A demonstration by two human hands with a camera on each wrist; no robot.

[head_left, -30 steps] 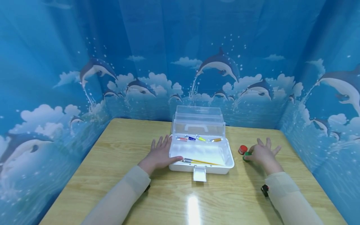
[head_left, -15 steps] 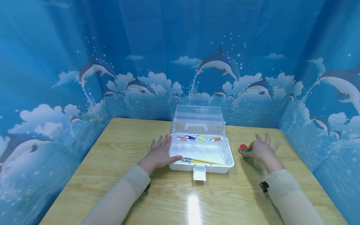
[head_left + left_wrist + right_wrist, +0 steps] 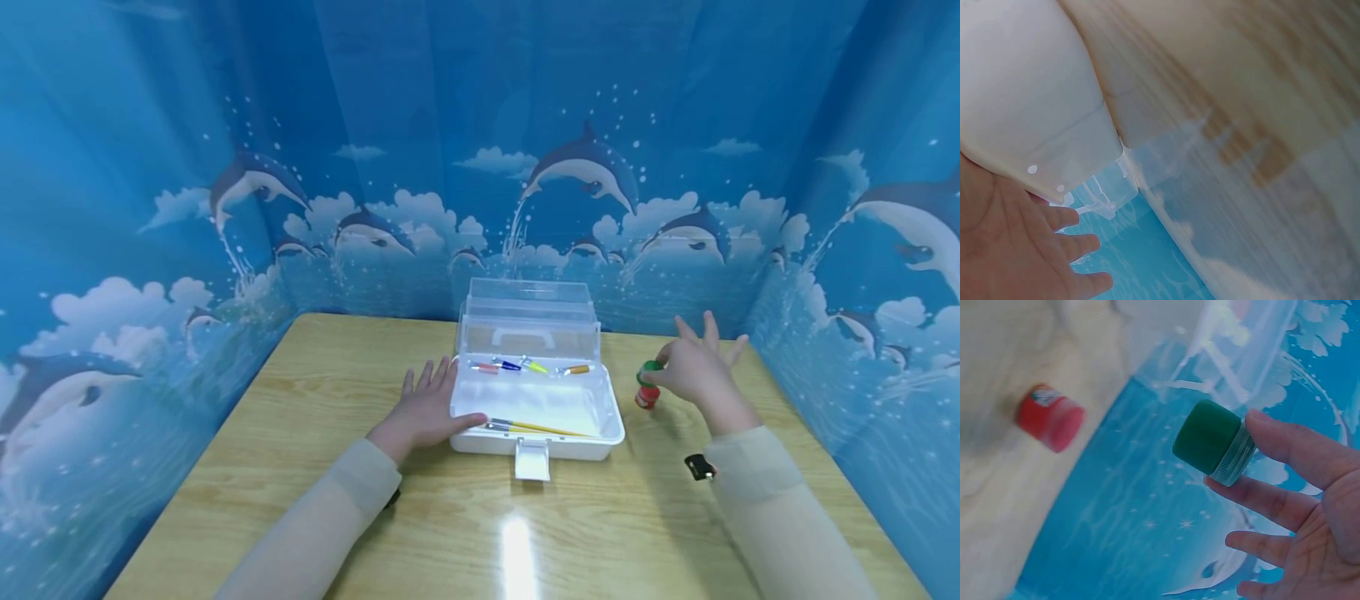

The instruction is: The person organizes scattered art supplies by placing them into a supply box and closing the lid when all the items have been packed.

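Note:
My right hand (image 3: 699, 379) pinches a small green paint jar (image 3: 649, 372) between thumb and index finger, its other fingers spread. In the right wrist view, the green jar has a clear ribbed end at the fingertips, and the green end points away from the hand. A red paint jar (image 3: 647, 397) stands on the table, just below the green one in the head view. My left hand (image 3: 427, 414) rests with straight, spread fingers along the left side of an open white storage box (image 3: 573, 451), thumb over its front left corner. The left wrist view shows the palm (image 3: 1004, 244) against the box wall.
The box's clear lid (image 3: 528, 312) is tipped back near the curtain. Inside lie several paint tubes (image 3: 534, 367) along the back and yellow-handled paintbrushes (image 3: 543, 430) along the front. A white latch (image 3: 532, 462) hangs at the front. Dolphin-print curtains (image 3: 480, 167) surround the wooden table (image 3: 337, 375).
My right hand has lifted the green jar and carried it away from me, from in front of the red jar to above it. My left hand and the box have stayed put.

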